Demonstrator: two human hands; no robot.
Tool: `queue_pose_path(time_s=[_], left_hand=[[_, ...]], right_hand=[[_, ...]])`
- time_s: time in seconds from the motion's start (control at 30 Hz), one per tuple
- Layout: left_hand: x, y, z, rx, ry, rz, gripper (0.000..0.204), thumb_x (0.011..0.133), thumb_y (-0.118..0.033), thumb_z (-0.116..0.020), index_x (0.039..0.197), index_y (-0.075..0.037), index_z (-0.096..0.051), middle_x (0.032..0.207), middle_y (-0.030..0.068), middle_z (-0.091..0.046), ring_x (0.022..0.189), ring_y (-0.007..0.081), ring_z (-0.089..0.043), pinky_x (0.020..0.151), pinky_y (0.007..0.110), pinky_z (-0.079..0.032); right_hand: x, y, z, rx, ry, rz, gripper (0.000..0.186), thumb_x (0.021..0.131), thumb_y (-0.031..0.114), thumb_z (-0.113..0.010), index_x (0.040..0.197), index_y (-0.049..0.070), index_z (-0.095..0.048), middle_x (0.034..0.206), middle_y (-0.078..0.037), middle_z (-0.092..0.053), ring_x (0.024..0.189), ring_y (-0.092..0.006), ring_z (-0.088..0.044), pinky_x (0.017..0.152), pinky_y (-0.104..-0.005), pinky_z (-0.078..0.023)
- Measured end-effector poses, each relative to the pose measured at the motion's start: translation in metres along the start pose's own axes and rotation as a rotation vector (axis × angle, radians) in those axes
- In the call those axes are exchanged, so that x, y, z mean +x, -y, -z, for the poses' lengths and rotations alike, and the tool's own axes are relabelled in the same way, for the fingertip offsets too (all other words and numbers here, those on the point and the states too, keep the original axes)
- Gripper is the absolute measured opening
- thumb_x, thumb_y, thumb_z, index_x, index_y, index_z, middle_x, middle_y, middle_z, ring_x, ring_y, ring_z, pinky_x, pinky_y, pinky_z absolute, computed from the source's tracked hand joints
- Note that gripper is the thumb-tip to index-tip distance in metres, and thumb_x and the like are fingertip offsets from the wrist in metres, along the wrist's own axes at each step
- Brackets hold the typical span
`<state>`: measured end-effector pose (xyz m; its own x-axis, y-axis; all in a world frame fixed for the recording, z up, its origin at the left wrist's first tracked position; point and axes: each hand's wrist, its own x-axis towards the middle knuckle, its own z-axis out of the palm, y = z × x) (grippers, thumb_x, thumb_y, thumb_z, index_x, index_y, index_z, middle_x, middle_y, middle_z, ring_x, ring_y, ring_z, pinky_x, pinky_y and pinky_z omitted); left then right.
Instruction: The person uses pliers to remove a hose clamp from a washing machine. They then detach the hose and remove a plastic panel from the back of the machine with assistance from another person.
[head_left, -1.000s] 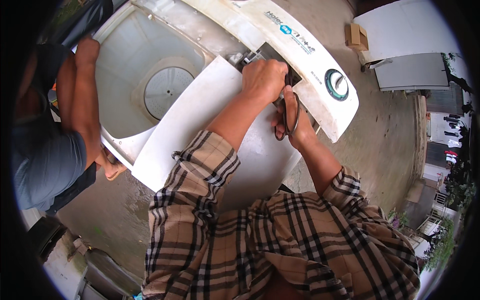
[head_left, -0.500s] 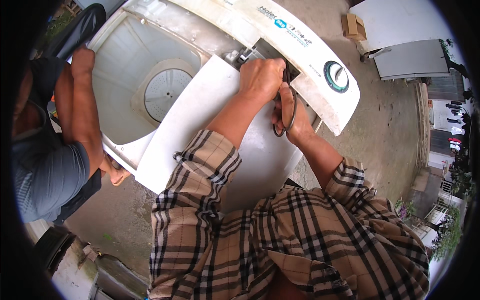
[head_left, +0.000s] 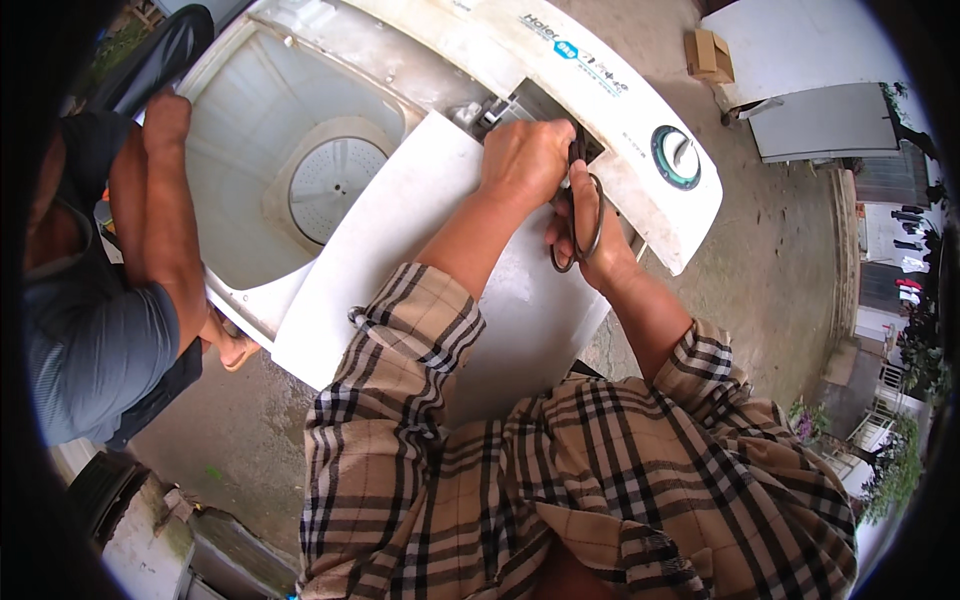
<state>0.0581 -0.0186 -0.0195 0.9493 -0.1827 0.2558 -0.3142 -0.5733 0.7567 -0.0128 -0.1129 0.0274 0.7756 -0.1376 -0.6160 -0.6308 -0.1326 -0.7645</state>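
Dark scissors [head_left: 598, 225] with large looped handles are in my right hand [head_left: 600, 240], whose fingers curl around the handles. Their blade end points up toward my left hand [head_left: 527, 158], closed in a fist at the opening [head_left: 540, 98] in the washing machine's control panel [head_left: 625, 110]. Whatever my left fingers pinch is hidden behind the knuckles. Both hands meet almost touching at the opening's near edge. Some metal and dark parts [head_left: 490, 110] show inside the opening, to the left of my fist. Below my wrists lies a white lid or cover panel [head_left: 390, 220].
To the left is the open wash tub [head_left: 250, 110] with a round perforated disc [head_left: 335, 185]. A co-worker [head_left: 110, 290] sits beside it, one hand at the tub's rim. A round dial [head_left: 678, 157] is on the panel's right end. A cardboard box [head_left: 708, 55] stands farther off on concrete ground.
My right hand has turned slightly, and the scissors' looped handles now show wider apart. My left fist has shifted only a little and stays at the panel opening.
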Motion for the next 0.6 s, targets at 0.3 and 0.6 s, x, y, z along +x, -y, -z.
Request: queue_pose_path(time_s=[0.3, 0.6], left_hand=[[-0.001, 0.0, -0.003, -0.018, 0.02, 0.009, 0.007, 0.078, -0.015, -0.059, 0.076, -0.011, -0.064, 0.068, 0.0172, -0.061, 0.064, 0.0376, -0.059, 0.058, 0.045, -0.047], [-0.003, 0.001, 0.0, -0.042, -0.01, -0.058, 0.011, 0.079, -0.014, -0.058, 0.07, -0.009, -0.058, 0.065, 0.0177, -0.059, 0.062, 0.0384, -0.058, 0.055, 0.046, -0.047]], right_hand=[[0.0, -0.003, -0.002, 0.035, -0.003, -0.013, 0.058, 0.092, 0.062, -0.031, 0.084, 0.006, -0.042, 0.059, -0.01, -0.049, 0.042, -0.0151, -0.038, 0.039, -0.0295, -0.034], [-0.001, 0.006, 0.008, -0.153, -0.003, -0.016, 0.067, 0.089, 0.07, -0.027, 0.081, 0.006, -0.045, 0.058, -0.009, -0.05, 0.044, -0.0143, -0.041, 0.042, -0.0284, -0.035]])
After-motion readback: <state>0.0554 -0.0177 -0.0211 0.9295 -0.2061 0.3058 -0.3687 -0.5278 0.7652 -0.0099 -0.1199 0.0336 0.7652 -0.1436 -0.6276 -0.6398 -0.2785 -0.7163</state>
